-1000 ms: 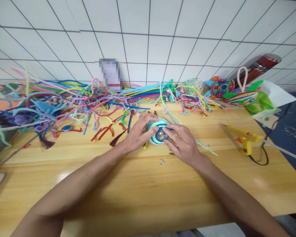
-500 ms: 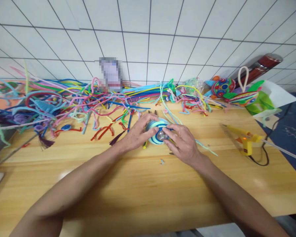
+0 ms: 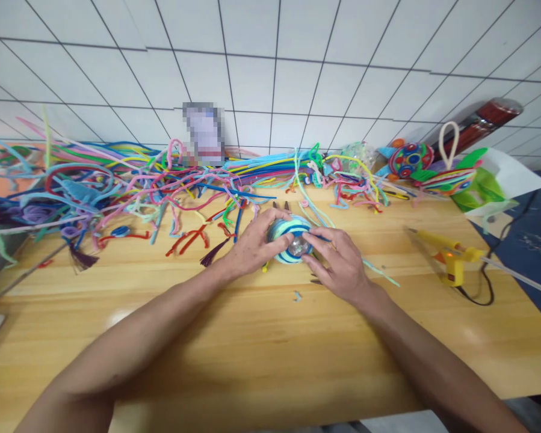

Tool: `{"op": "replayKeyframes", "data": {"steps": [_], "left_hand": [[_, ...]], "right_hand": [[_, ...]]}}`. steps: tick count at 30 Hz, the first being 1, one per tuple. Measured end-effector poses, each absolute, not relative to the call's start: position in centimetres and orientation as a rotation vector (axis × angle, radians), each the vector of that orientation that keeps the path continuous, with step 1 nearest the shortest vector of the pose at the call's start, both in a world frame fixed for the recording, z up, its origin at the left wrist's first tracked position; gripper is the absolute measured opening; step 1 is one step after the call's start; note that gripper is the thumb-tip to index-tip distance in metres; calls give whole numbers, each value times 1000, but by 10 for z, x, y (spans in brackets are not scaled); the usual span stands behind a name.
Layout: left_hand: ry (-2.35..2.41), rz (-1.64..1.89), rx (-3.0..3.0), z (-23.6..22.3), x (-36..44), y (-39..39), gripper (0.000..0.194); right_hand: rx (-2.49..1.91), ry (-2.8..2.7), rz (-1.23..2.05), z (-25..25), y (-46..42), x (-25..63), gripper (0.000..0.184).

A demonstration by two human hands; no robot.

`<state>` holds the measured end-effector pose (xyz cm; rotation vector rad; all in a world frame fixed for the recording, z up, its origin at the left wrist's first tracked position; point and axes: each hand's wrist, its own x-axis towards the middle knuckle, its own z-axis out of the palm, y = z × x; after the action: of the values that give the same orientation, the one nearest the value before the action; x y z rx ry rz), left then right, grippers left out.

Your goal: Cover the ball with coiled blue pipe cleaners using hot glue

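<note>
Two hands brace a striped ball on the table.

The ball sits at mid-table, between both hands. The left hand is closed around its left side, thumb over the top, apparently to steady it; the right hand's thumb and fingers are set on its right side by the clear middle, probably to press the blue ring there. The glue gun lies to the right, likely for easy reach; the pipe cleaners lie along the wall, leaving working room in front.
</note>
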<state>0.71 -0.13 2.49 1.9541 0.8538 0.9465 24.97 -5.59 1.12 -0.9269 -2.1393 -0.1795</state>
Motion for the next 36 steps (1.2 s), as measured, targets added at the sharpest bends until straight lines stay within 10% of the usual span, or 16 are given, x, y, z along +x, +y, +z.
{"op": "replayKeyframes", "data": {"steps": [36], "left_hand": [[850, 930, 1961, 27, 5, -5, 28]], "right_hand": [[-966, -2225, -170, 16, -57, 249, 63]]}}
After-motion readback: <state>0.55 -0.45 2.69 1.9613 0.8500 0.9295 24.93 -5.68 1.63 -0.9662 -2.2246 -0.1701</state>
